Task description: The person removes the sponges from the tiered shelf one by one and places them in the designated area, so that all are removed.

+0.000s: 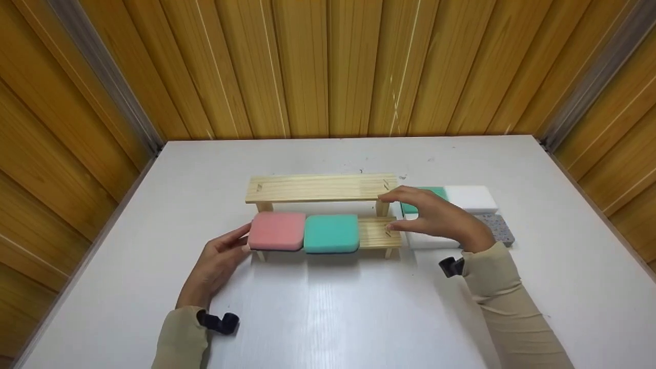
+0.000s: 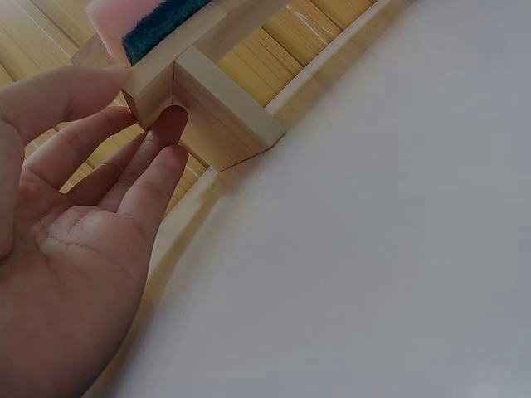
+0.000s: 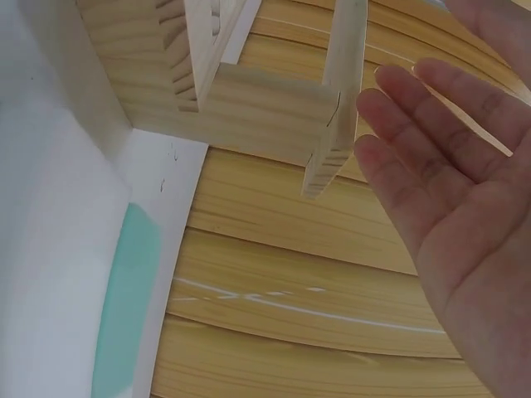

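Note:
A two-step wooden rack (image 1: 320, 188) stands on the white table. Its lower board carries a pink sponge (image 1: 277, 230) at the left and a turquoise sponge (image 1: 331, 233) beside it. Wood shows at that board's right end. My left hand (image 1: 218, 261) has its thumb and fingertips at the lower board's left end, by the pink sponge; in the left wrist view the fingers (image 2: 156, 178) are slightly bent against the wood. At the right end, my right hand (image 1: 435, 218) spreads its forefinger toward the upper board and its thumb toward the lower one, holding nothing.
Right of the rack lie a green-and-white block (image 1: 471, 199), another white block (image 1: 433, 242) partly under the right hand, and a speckled grey block (image 1: 497, 229). Wood-patterned panels (image 1: 348, 66) wall the table's back and sides. Dark wrist cameras (image 1: 220, 323) sit at both cuffs.

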Motion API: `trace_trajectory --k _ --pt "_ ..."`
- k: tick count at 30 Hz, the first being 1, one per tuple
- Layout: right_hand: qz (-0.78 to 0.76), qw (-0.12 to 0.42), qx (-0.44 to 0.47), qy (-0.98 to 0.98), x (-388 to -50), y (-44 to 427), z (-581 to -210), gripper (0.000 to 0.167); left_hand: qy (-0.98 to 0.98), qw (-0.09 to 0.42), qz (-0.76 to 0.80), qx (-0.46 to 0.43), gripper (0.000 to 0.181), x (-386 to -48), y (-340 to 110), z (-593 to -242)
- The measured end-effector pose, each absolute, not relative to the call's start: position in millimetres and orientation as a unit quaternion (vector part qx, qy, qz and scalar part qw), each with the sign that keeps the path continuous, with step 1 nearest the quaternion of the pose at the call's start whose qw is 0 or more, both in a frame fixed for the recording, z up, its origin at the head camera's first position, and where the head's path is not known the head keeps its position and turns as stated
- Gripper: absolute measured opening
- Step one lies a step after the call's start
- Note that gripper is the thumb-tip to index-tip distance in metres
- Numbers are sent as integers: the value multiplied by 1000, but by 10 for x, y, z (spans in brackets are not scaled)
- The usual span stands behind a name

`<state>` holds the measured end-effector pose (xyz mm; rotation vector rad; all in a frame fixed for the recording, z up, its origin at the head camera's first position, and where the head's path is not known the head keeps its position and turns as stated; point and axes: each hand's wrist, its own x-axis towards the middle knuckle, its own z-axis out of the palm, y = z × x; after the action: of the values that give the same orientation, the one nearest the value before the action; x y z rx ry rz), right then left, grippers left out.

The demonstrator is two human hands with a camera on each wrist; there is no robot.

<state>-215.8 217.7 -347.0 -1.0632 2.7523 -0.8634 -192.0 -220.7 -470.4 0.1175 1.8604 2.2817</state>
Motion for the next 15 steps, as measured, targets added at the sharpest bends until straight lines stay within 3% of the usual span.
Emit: trace_trajectory --k 15 --pt "-296 72 -386 871 -2208 1859 -3563 55 640 98 761 43 60 -1927 -2215 -4713"
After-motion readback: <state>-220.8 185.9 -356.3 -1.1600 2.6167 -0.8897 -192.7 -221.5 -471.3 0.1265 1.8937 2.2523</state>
